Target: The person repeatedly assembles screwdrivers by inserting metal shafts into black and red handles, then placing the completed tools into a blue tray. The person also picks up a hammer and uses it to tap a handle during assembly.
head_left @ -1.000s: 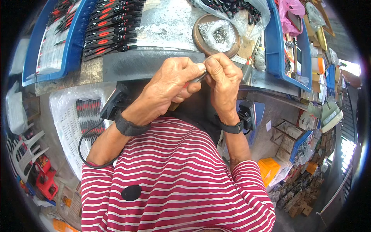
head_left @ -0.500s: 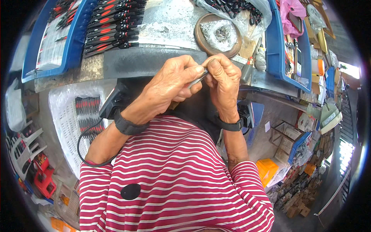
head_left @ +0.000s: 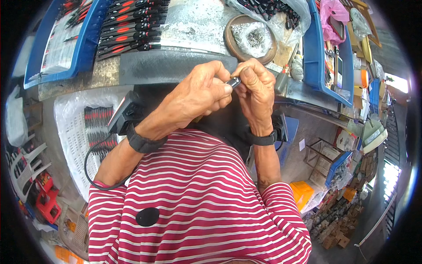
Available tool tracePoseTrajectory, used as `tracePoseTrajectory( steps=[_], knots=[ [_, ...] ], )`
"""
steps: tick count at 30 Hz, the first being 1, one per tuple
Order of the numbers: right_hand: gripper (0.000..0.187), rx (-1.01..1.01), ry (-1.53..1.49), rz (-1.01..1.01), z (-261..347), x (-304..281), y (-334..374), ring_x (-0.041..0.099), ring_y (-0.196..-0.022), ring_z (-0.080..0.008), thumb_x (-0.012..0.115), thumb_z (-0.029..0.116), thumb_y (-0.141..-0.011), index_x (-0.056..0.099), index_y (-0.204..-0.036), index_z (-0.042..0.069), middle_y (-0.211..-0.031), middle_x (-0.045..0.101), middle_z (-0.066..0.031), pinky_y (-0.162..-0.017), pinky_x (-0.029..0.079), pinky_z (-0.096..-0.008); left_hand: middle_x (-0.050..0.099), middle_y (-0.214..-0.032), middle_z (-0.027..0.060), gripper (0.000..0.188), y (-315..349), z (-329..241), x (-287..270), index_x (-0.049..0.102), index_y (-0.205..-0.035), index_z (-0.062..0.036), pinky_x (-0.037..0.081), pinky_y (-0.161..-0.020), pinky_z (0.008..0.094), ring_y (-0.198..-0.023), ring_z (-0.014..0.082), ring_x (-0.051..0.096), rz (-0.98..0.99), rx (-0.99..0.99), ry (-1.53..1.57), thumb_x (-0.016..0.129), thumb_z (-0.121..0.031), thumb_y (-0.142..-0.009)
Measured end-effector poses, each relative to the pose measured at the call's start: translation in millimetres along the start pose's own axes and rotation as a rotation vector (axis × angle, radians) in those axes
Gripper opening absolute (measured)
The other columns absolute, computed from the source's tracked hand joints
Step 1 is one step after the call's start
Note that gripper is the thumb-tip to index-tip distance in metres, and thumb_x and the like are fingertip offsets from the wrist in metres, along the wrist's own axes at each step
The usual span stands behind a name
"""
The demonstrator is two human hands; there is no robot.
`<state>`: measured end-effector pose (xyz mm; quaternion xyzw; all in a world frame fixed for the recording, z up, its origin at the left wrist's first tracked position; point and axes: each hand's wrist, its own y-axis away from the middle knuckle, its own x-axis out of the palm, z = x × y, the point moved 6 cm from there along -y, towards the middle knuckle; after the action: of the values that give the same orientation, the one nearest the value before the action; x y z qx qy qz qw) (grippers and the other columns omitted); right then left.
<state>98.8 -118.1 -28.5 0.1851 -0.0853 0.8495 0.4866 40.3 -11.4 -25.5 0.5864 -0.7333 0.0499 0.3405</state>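
Observation:
Between finger and thumb, my left hand holds a small black plastic part with a light spot at its tip. My right hand is closed in a pinch at the tip of that part; whatever its fingertips grip is too small or hidden to name. Both hands meet just in front of the bench edge, above my lap. Beyond them stands a round wooden tray with a plastic bag of small metal pins in it. Rows of black and red handled tools lie on the bench to the left.
Blue bins flank the bench at left, with another blue bin at right. A clear bag of black parts lies at the back. Below left is a white basket with more tools. A dark grey strip runs along the bench edge.
The black part has turned in my left fingers, so more of its dark side and tip shows. My right fingers stay pinched close to it. The whole view has shifted slightly.

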Motion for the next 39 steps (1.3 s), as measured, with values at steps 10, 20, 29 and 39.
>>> tracePoseTrajectory(
  steps=[10,20,29,39],
  knots=[
    [0.020,-0.036,0.061,-0.099,-5,-2,-3,0.034,-0.048,-0.0020,0.059,0.019,-0.090,0.060,-0.079,0.002,-0.058,0.047,0.0037,-0.044,0.025,-0.0175,0.052,-0.069,0.0042,0.017,-1,-3,-2,0.044,-0.094,-0.0003,0.027,-0.041,0.0164,-0.051,0.0028,0.038,-0.105,-0.009,0.073,0.055,-0.012,-0.086],
    [0.020,0.085,0.124,-0.016,1,-4,-2,0.036,-0.051,-0.0030,0.054,0.018,-0.092,0.059,-0.089,-0.001,-0.062,0.041,0.0051,-0.045,0.028,-0.0191,0.056,-0.068,0.0000,0.022,-1,-3,-3,0.047,-0.100,-0.0052,0.027,-0.042,0.0135,-0.052,0.0006,0.040,-0.201,-0.017,-0.131,0.060,-0.018,-0.087],
    [0.016,0.119,0.375,0.059,6,-3,2,0.041,-0.054,-0.0037,0.054,0.014,-0.092,0.057,-0.098,-0.001,-0.068,0.050,0.0015,-0.047,0.031,-0.0192,0.056,-0.066,0.0049,0.014,2,-10,-2,0.048,-0.093,0.0029,0.040,-0.049,0.0202,-0.057,0.0072,0.050,-0.236,0.064,-0.182,0.055,-0.006,-0.084],
    [0.012,-0.028,0.552,0.090,9,-1,7,0.047,-0.053,-0.0029,0.056,0.011,-0.091,0.056,-0.094,-0.001,-0.062,0.051,0.0013,-0.047,0.035,-0.0179,0.057,-0.066,0.0063,0.013,1,-5,-3,0.048,-0.091,0.0042,0.041,-0.051,0.0226,-0.060,0.0087,0.052,-0.267,0.069,-0.305,0.054,-0.003,-0.082]
  ],
)
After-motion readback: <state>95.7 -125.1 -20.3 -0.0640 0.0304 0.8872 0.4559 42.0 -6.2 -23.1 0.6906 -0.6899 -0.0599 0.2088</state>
